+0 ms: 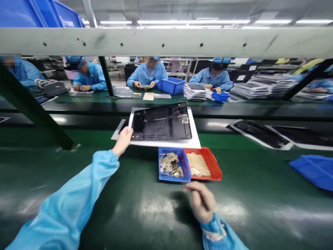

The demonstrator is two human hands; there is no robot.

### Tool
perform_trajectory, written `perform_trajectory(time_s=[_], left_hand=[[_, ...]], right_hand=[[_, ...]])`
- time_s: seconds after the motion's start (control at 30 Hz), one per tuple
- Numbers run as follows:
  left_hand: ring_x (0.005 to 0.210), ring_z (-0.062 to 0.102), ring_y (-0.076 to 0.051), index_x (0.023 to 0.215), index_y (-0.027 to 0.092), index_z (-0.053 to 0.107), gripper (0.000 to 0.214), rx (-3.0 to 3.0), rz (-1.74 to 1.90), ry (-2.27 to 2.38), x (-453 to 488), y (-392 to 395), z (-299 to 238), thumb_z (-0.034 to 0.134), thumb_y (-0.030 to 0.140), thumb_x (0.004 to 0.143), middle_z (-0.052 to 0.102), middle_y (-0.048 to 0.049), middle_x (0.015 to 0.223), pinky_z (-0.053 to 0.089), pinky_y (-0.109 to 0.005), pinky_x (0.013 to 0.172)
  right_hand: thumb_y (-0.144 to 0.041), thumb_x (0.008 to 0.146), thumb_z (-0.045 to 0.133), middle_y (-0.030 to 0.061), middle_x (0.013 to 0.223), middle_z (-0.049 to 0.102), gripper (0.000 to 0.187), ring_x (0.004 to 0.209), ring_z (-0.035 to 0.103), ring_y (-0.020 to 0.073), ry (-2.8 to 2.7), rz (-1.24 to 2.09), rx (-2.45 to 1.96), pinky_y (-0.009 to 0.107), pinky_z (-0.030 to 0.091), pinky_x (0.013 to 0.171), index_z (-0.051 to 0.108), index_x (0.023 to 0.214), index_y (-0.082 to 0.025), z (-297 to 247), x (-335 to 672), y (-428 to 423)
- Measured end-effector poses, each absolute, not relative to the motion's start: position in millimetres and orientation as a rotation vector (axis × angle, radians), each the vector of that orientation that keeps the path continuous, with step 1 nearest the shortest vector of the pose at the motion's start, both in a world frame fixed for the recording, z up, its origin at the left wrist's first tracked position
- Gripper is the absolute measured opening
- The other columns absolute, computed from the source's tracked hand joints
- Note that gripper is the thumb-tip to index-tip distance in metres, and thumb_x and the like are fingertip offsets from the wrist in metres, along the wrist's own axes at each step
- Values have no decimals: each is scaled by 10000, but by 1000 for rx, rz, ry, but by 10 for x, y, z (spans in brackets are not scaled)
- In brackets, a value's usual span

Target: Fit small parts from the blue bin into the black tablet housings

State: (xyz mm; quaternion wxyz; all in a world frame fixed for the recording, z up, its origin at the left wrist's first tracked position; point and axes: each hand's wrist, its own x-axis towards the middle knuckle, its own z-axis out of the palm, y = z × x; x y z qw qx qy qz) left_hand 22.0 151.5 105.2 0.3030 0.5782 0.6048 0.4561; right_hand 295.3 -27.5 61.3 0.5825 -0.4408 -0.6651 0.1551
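Observation:
My left hand (122, 140) reaches forward and grips the near left edge of a white tray (166, 143) that carries a black flat panel (162, 122). The tray hangs over the conveyor's edge, tilted a little. My right hand (201, 201) rests near me above the green table, its fingers curled together; what they hold, if anything, is hidden. Just ahead of it sit a small blue bin (171, 166) and a small red bin (205, 164), both with tan paper-like pieces in them.
More black panels on white trays (260, 133) lie on the dark conveyor to the right. A blue bin (313, 170) sits at the right edge. A green slanted frame bar (33, 111) stands at left. Several people in blue coats work across the line.

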Motion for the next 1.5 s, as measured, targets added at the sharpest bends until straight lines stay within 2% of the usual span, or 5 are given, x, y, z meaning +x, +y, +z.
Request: perform_trajectory(time_s=[0.3,0.57,0.87,1.1,1.5], left_hand=[[946,586,-192,1155,138,525,323,1363,788,1598,2047,2571,711,530,328,894,565,-88,1121,520,-388,795],[1003,569,-211,1159,139,526,331,1503,603,1613,1790,2630,713,537,330,889,551,-94,1161,498,-425,844],[1092,578,-212,1322,146,381,429,1564,683,1250,769,951,422,393,279,915,547,-147,1260,503,-345,869],[1260,444,-236,1364,145,354,563,1284,798,780,920,32,55,534,268,845,429,-162,1387,331,-414,1082],[962,634,-176,1064,173,622,337,1372,931,732,754,-47,105,556,94,743,581,-100,1180,495,-322,884]], right_hand=[[-135,730,423,-24,456,493,145,389,397,130,-2174,-144,-778,299,233,416,549,699,-199,323,2880,-390],[-166,772,405,-33,471,493,156,381,413,119,-2230,-88,-786,284,255,395,540,706,-207,332,2923,-371],[-149,828,510,43,786,681,186,703,659,158,-1918,-56,-1076,272,526,614,580,981,-229,487,2998,-369],[-154,824,559,115,986,655,230,954,617,235,-1901,54,-1707,384,499,851,582,1052,-139,841,2778,338],[-307,904,523,85,1181,567,271,979,590,194,-2016,219,-2240,396,510,827,554,1143,-182,899,2579,683]])
